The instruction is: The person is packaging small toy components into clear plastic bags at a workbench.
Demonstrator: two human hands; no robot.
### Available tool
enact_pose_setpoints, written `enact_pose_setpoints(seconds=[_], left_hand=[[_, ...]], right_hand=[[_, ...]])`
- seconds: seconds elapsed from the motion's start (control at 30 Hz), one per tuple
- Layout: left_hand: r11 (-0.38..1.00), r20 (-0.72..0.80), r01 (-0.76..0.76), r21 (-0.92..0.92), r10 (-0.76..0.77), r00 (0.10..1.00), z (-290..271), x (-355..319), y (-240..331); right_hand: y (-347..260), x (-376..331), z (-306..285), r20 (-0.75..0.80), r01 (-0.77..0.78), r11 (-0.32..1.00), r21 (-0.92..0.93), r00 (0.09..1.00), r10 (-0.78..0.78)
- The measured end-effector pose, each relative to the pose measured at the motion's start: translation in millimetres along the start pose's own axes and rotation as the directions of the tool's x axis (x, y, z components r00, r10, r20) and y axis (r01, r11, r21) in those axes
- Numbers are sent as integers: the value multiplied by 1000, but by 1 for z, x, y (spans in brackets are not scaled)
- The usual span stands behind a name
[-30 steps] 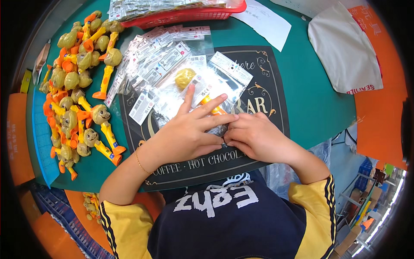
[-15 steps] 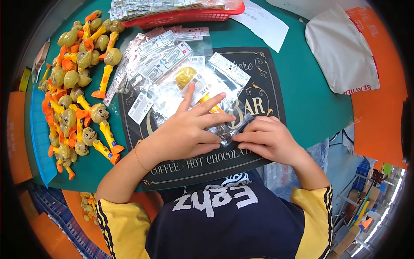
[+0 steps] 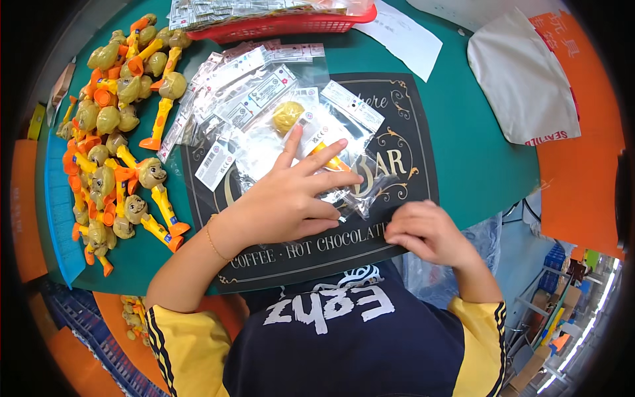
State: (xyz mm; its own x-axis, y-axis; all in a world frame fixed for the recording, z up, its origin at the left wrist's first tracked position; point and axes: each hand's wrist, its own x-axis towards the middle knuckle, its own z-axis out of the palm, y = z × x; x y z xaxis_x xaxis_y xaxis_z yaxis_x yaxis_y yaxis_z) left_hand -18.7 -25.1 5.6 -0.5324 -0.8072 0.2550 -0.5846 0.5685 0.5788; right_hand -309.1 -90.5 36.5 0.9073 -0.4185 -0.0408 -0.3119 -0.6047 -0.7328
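My left hand lies with its fingers spread over a clear plastic bag holding a toy figure. The toy's round golden head and an orange part show around my fingers; its middle is hidden under them. To the right, apart from the bag, my right hand hovers above the edge of the black printed mat. Its fingers are curled and pinched together, and what they may hold cannot be made out. Several clear bags with printed headers lie overlapping beyond the left hand.
Golden-headed toy figures are heaped at the left, beside a blue tray. A red basket of printed packets stands at the far edge. White paper and a pale cloth bag lie to the right on the green table.
My right hand has let go of the bag's near end and drawn away to the lower right, fingers still pinched. That end now lies flatter. My left hand has stayed in place.
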Motion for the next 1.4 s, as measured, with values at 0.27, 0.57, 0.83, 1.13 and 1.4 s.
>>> enact_pose_setpoints(seconds=[0.27,0.57,0.83,1.13,1.4], left_hand=[[999,15,2,41,-2,1000,-1,1,3],[999,26,-17,45,16,1000,0,1,3],[999,22,-29,36,28,999,2,0,-1],[998,-16,-28,50,29,999,8,2,4],[980,-23,-61,190,67,998,11,1,9]], right_hand=[[5,8,11,-262,84,989,-120,958,-113],[5,25,13,-43,120,959,-258,990,-135],[6,-84,-4,400,-300,936,185,893,206],[42,-165,64,364,-640,670,-377,563,742],[-11,-44,-43,45,-235,962,138,972,231]])
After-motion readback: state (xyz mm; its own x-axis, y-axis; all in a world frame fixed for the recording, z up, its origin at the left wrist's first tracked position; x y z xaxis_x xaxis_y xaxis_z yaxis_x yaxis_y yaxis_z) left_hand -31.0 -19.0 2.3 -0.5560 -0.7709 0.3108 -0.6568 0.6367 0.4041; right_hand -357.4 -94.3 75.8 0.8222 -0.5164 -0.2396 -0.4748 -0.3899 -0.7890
